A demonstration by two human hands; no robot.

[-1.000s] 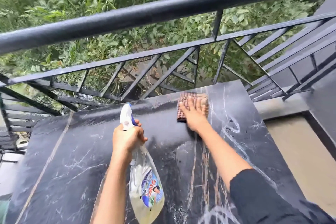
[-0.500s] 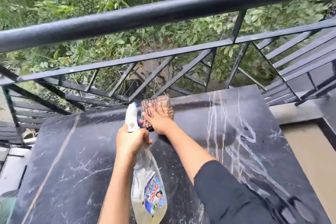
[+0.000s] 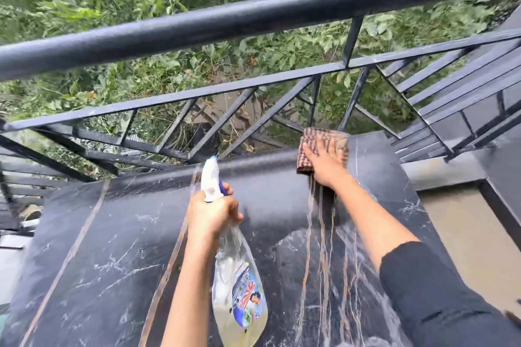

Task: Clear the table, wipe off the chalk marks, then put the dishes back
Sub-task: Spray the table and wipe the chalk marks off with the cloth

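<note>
A black marble table [image 3: 118, 248] with white veins fills the lower view. My right hand [image 3: 324, 162] lies flat on a checked brown cloth [image 3: 308, 139], pressing it against the table's far edge right of centre. My left hand [image 3: 212, 213] is closed round the neck of a clear spray bottle [image 3: 239, 287] with a white nozzle, yellowish liquid and a colourful label; the bottle hangs over the table's middle. Whitish smears [image 3: 344, 276] and wet streaks run down the right part of the tabletop. No dishes are in view.
A black metal railing [image 3: 253, 20] with diagonal bars stands right behind the table's far edge, with green bushes beyond it. More railing [image 3: 465, 110] runs along the right, and a beige floor [image 3: 465, 236] lies to the right of the table.
My right hand slid the cloth left along the far edge, then back to the right. The left hand and bottle have barely moved.
</note>
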